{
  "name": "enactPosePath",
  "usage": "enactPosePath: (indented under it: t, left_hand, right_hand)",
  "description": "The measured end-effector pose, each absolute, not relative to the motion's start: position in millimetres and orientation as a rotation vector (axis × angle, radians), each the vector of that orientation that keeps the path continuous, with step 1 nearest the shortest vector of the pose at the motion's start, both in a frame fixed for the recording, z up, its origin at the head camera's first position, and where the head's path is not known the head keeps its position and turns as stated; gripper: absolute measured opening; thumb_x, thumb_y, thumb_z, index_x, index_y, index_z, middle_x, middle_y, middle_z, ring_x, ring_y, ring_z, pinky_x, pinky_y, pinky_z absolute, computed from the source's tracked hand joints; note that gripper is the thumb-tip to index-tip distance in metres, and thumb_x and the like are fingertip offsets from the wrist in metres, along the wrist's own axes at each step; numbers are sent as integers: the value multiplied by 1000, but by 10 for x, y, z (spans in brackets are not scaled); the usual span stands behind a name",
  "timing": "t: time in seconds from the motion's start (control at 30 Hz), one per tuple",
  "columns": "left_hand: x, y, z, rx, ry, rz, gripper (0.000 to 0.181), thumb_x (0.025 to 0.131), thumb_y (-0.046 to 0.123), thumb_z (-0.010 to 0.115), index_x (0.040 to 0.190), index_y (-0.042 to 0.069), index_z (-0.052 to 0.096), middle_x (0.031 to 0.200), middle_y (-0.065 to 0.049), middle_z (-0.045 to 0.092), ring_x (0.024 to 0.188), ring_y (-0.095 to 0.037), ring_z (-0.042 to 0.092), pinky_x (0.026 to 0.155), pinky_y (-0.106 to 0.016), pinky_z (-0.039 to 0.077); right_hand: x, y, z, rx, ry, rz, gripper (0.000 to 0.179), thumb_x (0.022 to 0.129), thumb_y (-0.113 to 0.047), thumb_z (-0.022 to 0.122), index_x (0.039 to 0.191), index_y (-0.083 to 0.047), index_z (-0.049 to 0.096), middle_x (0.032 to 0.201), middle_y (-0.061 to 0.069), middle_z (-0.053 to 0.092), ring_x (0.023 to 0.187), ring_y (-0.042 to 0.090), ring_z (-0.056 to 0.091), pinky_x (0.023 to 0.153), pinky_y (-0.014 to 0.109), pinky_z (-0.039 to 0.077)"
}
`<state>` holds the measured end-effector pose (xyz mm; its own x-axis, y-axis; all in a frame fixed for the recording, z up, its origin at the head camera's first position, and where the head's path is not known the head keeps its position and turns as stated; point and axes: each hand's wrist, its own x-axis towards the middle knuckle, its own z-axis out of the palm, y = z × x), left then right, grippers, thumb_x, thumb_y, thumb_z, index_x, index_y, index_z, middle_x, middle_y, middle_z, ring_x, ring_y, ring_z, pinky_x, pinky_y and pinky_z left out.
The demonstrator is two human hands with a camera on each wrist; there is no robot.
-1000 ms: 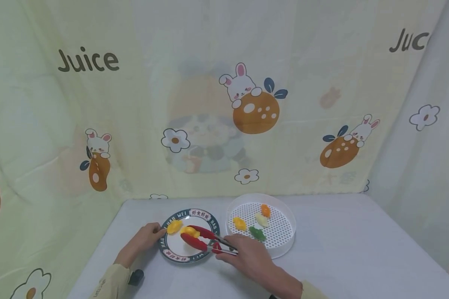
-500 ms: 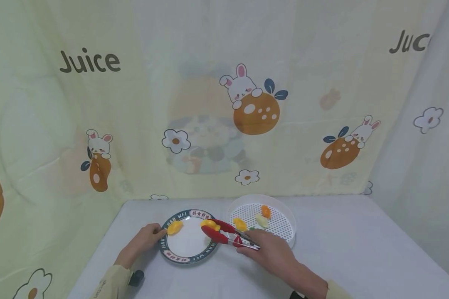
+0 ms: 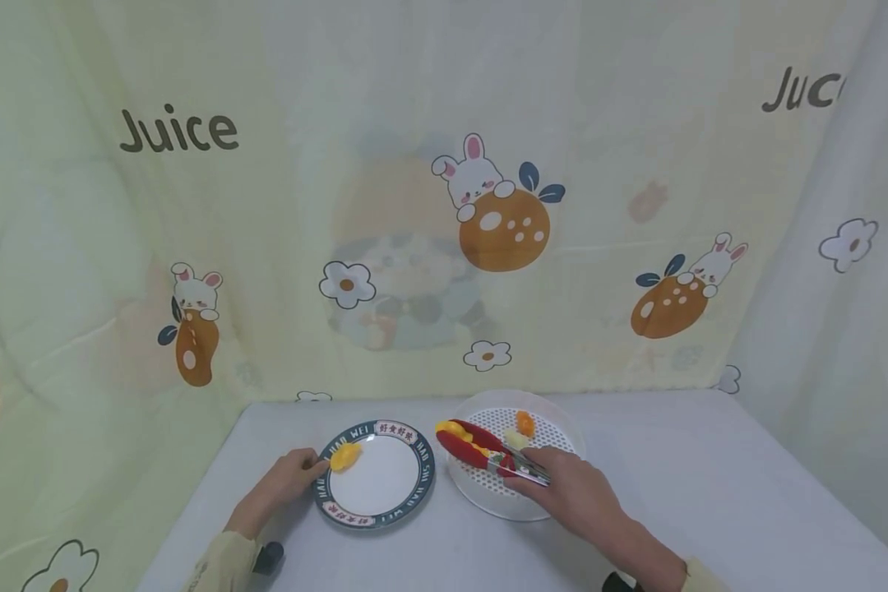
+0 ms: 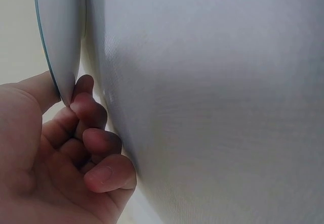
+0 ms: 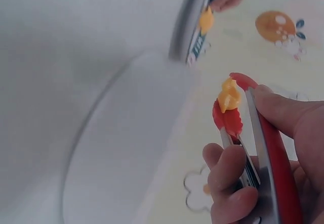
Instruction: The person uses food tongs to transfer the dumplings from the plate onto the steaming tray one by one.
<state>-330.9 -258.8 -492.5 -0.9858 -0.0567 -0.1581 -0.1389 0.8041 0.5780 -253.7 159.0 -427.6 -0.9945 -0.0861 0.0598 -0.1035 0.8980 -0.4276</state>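
My left hand pinches the left rim of a round plate with a dark green lettered border; in the left wrist view the plate's edge sits between thumb and fingertips. One yellow, lumpy toy-like piece lies on the plate near that hand. My right hand grips metal tongs with red tips. Between the tips is another yellow piece, held above the left side of a white perforated round tray.
Inside the tray are an orange piece and a pale piece; tongs and hand cover part of its floor. Both dishes stand on a white-covered table. A printed curtain hangs behind the table's back edge.
My right hand has carried the tongs and yellow piece rightward, from over the plate to over the tray. The left hand keeps its place at the plate's rim.
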Motion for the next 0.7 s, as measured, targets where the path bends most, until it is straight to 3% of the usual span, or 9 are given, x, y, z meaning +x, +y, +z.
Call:
enactPosePath:
  t: [0.27,0.4,0.53,0.7]
  left_hand:
    - [-3329,-2603,-4952,-165,2846,942,22,101,26,57,86,10,56,80,-4,54,77,-17,50,66,-29,42]
    - [-3336,-2611,-4966,-161,2846,937,23,101,26,58,86,10,57,81,-4,54,78,-17,51,67,-30,42]
    - [-3337,-2611,-4974,-159,2841,937,22,101,26,58,86,10,57,81,-4,55,77,-17,51,67,-30,42]
    - [-3332,-2608,-4963,-155,2846,945,23,101,26,58,86,10,56,80,-4,54,77,-17,51,66,-30,42]
  right_hand:
    - [-2835,1886,-4207,181,-2995,542,78,81,-66,70,129,-5,65,115,11,72,87,19,59,67,34,50]
    - [-2996,1951,-4230,207,-3017,502,67,82,-58,74,122,-5,68,92,4,70,75,16,53,59,29,40]
    - [-3118,1938,-4251,230,-3049,462,53,82,-51,77,112,-7,72,74,-1,61,69,16,51,58,29,38]
    - [-3201,1855,-4241,242,-3078,366,52,82,-47,79,114,-8,72,86,0,68,74,17,53,62,29,44]
